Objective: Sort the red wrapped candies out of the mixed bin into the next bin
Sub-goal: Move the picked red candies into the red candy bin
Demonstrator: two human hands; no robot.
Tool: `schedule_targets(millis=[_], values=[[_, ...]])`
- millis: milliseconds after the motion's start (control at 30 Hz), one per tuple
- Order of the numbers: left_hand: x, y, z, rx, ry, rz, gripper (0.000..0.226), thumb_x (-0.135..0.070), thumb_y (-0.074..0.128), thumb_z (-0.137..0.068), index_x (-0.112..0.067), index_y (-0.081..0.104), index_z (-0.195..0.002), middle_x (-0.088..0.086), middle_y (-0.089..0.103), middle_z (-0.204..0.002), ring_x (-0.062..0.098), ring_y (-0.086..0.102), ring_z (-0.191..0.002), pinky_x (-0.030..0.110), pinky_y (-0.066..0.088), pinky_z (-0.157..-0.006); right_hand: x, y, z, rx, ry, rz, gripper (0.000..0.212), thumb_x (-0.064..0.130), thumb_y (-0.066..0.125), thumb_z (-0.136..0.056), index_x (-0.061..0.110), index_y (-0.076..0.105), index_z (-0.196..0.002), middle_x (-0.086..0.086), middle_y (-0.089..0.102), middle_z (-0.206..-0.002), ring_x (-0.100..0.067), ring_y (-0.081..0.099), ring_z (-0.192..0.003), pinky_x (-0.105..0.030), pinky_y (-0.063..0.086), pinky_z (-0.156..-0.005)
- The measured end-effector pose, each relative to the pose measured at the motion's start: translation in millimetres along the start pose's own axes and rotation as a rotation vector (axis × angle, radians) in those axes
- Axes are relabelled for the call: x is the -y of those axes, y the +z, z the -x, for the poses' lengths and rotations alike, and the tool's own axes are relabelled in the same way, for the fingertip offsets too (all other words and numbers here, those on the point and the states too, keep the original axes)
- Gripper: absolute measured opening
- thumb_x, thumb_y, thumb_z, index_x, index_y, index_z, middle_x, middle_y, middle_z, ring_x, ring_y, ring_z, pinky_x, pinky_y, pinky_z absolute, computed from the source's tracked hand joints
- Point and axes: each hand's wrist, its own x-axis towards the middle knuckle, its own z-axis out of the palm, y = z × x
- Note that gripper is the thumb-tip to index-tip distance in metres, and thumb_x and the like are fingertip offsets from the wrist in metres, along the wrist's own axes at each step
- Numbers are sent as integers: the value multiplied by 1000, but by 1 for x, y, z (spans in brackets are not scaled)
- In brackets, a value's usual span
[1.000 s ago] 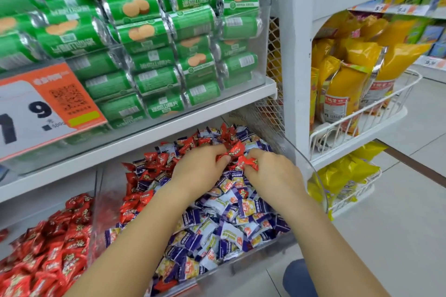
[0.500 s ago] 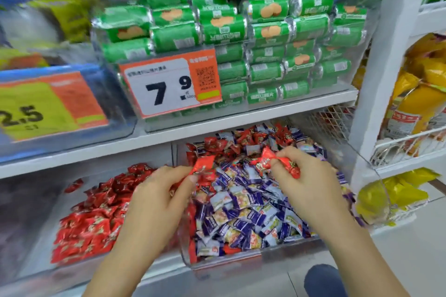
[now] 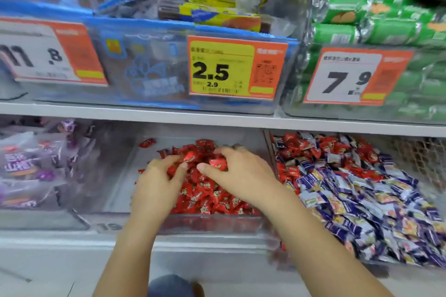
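Three price tags stand on the clear bin fronts of the upper shelf. The left tag (image 3: 52,55), white and orange, is cut by the frame edge and shows blurred large digits ending in ".8". The middle tag (image 3: 237,69), yellow and orange, reads "2.5" in large black figures, with a smaller "2.9" and a barcode beneath. The right tag (image 3: 356,77), white and orange, reads "7.9". Small print on all three, and the lettering on the wrappers, is too blurred to read.
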Motion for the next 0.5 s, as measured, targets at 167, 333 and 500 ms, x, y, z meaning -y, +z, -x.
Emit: schedule_targets(millis=[167, 333, 500], values=[[1, -16, -7, -120, -74, 233, 35, -34, 59, -91, -19, 61, -123, 3, 61, -120, 20, 55, -109, 25, 35, -88, -25, -10, 25, -86, -160, -79, 41, 55, 44, -92, 32, 56, -124, 11, 56, -123, -8, 51, -115, -24, 39, -93], [-13, -11, 0, -124, -25, 339, 11, -22, 58, -91, -25, 66, -99, -6, 67, -95, 16, 61, -96, 27, 41, -81, -84, -27, 80, -276, -103, -172, 17, 31, 53, -93, 33, 69, -99, 30, 58, -98, 13, 50, -99, -1, 33, -80], [-78, 43, 28, 186, 128, 467, 40, -46, 62, -83, -29, 60, -120, -15, 62, -115, 8, 56, -111, 27, 42, -98, -137, -39, 97, -299, 60, -125, 17, 29, 53, -93, 31, 67, -102, 18, 61, -105, -2, 54, -102, -21, 40, -82]])
